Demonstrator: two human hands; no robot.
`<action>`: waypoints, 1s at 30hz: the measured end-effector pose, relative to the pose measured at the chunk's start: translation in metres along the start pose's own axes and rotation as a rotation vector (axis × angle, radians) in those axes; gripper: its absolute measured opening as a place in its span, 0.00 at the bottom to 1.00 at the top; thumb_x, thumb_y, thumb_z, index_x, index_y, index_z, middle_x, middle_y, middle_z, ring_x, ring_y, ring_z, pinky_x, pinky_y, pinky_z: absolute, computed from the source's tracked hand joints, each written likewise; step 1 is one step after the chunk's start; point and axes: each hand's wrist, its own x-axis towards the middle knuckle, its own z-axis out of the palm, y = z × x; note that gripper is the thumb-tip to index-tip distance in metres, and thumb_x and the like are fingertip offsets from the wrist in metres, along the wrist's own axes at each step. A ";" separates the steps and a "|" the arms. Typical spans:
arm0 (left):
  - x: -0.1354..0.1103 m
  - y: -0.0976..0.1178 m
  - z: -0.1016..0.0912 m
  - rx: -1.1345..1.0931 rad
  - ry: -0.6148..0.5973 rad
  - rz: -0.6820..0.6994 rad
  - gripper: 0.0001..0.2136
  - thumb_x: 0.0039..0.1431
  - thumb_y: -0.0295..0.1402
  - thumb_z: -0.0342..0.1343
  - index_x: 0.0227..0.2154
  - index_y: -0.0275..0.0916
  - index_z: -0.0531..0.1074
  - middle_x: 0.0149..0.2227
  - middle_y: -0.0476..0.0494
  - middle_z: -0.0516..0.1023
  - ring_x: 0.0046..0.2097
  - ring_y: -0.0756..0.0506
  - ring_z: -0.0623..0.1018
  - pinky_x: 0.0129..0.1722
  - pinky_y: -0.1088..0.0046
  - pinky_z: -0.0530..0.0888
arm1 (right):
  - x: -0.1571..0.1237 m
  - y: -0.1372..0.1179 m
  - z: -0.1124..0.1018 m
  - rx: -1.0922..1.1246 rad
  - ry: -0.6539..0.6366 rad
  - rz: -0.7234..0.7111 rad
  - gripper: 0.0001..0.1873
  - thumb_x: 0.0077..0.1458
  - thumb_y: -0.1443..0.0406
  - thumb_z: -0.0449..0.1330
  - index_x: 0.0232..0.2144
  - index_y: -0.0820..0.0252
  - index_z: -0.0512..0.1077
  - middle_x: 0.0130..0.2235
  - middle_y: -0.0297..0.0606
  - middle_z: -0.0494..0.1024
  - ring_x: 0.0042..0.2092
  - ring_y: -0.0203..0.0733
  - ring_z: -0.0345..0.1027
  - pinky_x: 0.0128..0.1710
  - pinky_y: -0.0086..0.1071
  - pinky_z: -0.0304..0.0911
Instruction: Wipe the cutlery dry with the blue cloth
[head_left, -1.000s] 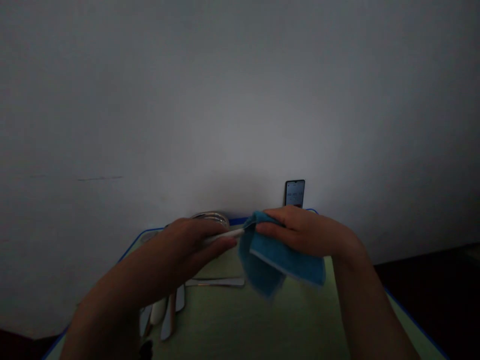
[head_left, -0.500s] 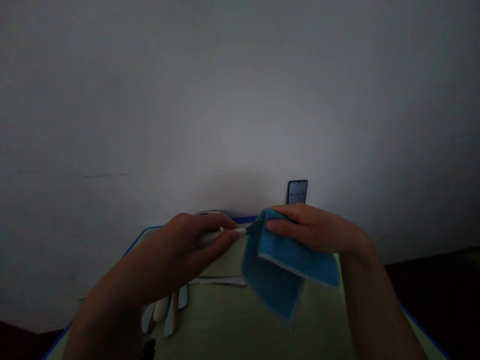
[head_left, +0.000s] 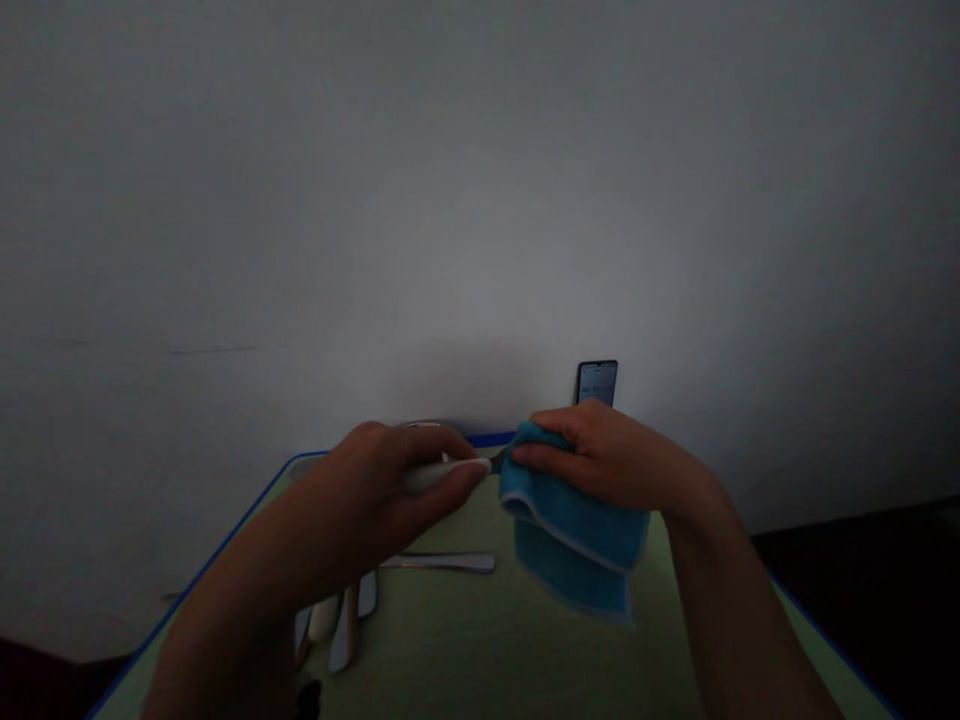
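My left hand [head_left: 390, 480] is closed around the white handle of a utensil [head_left: 442, 474]. Only a short stretch of its metal neck shows to the right of the handle; the rest goes into a folded blue cloth [head_left: 577, 530], so its kind cannot be made out. Thumb and fingers of my right hand [head_left: 611, 455] pinch the cloth around that hidden metal end. The cloth's lower folds, edged in white, hang free over the table.
Beneath lies a pale green table [head_left: 465, 640] with a blue rim. A metal utensil handle [head_left: 450, 563] lies crosswise, and several spatula-like pieces [head_left: 341, 625] sit by my left forearm. A phone [head_left: 598, 380] leans on the wall [head_left: 480, 200] behind.
My right hand has slid left with the cloth, toward the white handle, covering more of the metal neck. The hanging cloth has swung and bunched up. My left hand has barely shifted.
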 end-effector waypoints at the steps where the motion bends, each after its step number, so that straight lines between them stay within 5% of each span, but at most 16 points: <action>1: 0.000 -0.001 0.000 0.012 0.004 -0.012 0.14 0.55 0.44 0.48 0.35 0.44 0.74 0.29 0.49 0.78 0.27 0.50 0.75 0.26 0.77 0.68 | 0.001 -0.001 0.001 -0.005 0.012 0.004 0.15 0.56 0.57 0.49 0.27 0.60 0.69 0.26 0.32 0.71 0.27 0.32 0.62 0.27 0.27 0.51; 13: 0.005 -0.001 0.003 -0.001 -0.009 -0.001 0.15 0.56 0.44 0.47 0.38 0.43 0.73 0.32 0.48 0.79 0.29 0.48 0.75 0.29 0.75 0.69 | -0.002 0.001 0.000 -0.005 -0.035 -0.024 0.11 0.57 0.62 0.48 0.34 0.61 0.67 0.30 0.35 0.72 0.30 0.34 0.64 0.30 0.27 0.54; 23: 0.004 0.002 0.005 -0.009 -0.024 0.022 0.15 0.59 0.43 0.42 0.35 0.41 0.72 0.32 0.49 0.77 0.32 0.49 0.74 0.32 0.76 0.67 | 0.007 0.003 0.008 -0.048 0.094 -0.022 0.15 0.56 0.57 0.49 0.25 0.61 0.66 0.25 0.32 0.70 0.27 0.31 0.61 0.27 0.27 0.50; 30: 0.006 -0.002 0.012 -0.037 -0.109 0.009 0.19 0.61 0.42 0.36 0.30 0.38 0.69 0.22 0.51 0.69 0.25 0.51 0.69 0.28 0.76 0.65 | 0.012 0.000 0.011 -0.026 0.328 0.053 0.14 0.57 0.57 0.47 0.25 0.60 0.62 0.24 0.31 0.67 0.27 0.32 0.61 0.27 0.28 0.50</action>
